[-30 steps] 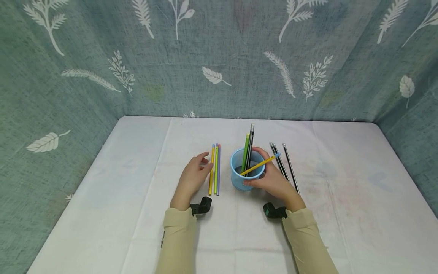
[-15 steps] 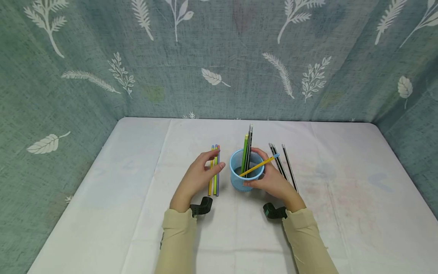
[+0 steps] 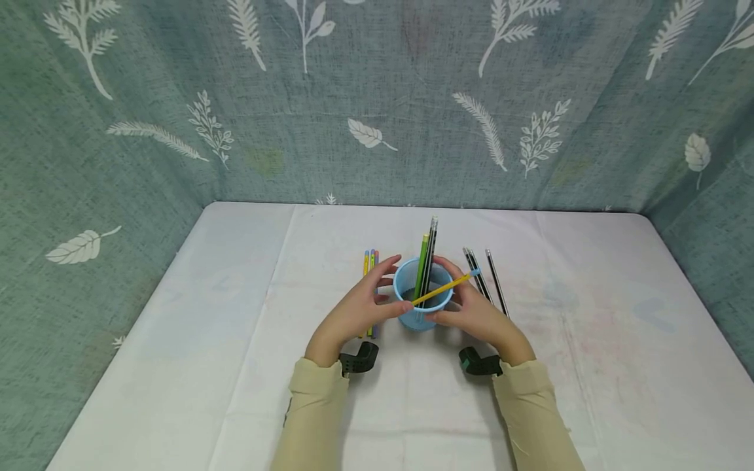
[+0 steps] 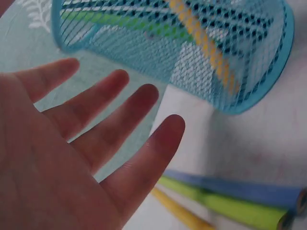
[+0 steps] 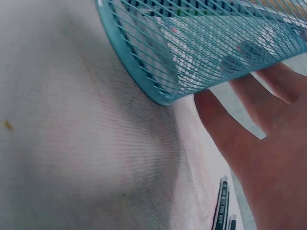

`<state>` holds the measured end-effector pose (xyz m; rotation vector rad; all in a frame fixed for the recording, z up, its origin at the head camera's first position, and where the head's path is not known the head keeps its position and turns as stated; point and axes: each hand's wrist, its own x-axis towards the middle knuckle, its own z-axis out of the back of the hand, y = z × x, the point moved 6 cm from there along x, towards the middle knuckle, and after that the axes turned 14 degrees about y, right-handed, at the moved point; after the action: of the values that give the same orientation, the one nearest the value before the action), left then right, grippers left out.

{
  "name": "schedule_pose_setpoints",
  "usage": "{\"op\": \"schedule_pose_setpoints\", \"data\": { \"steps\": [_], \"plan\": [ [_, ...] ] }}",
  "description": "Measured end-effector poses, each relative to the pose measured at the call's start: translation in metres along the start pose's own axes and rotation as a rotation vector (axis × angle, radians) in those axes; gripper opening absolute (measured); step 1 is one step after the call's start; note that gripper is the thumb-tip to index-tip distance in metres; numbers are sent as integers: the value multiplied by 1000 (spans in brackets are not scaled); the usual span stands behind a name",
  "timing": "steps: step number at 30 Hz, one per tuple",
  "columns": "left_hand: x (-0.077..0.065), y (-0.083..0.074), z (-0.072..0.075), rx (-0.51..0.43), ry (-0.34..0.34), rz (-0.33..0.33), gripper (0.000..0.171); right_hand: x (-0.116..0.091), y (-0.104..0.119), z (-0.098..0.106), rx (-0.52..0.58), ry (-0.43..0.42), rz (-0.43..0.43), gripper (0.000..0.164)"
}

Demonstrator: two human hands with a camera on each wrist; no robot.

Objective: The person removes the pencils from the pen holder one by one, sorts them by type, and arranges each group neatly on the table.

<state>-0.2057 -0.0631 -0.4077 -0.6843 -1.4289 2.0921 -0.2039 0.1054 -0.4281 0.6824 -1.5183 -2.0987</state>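
A light blue mesh pencil cup (image 3: 417,320) stands mid-table. Inside it are a green pencil (image 3: 421,261), black pencils (image 3: 432,248) and a slanting yellow pencil (image 3: 450,286) that leans out over the rim to the right. My right hand (image 3: 480,320) grips the cup's right side, thumb in front and fingers behind. On the other side my left hand (image 3: 353,313) spreads around the cup with its thumb near the front rim. In the left wrist view its straight fingers (image 4: 165,134) lie a little apart from the mesh wall (image 4: 144,52).
Beneath and behind the left hand lie blue-purple (image 4: 249,189), lime (image 4: 235,205) and yellow (image 4: 180,208) pencils. Several black pencils (image 3: 497,281) lie right of the cup. A white cloth (image 3: 235,392) covers the table, with a leaf-patterned curtain (image 3: 318,157) behind.
My left hand has moved right from over the loose coloured pencils to the cup's left side, its fingers spreading. The right hand has kept its hold, and the cup has hardly moved.
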Motion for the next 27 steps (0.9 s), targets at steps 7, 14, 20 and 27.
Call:
{"op": "schedule_pose_setpoints", "data": {
  "steps": [7,14,20,27],
  "plan": [
    [2,-5,-9,16,22,36,85,-1,1,-1,40,61,71,76],
    [2,-1,-10,51,-7,74,89,4,-12,6,53,29,151,50],
    [13,23,-9,67,-37,77,92,6,-19,13,33,-91,125,38],
    [21,26,-11,93,-37,46,95,2,-17,18,-35,-205,78,37]
  ]
}}
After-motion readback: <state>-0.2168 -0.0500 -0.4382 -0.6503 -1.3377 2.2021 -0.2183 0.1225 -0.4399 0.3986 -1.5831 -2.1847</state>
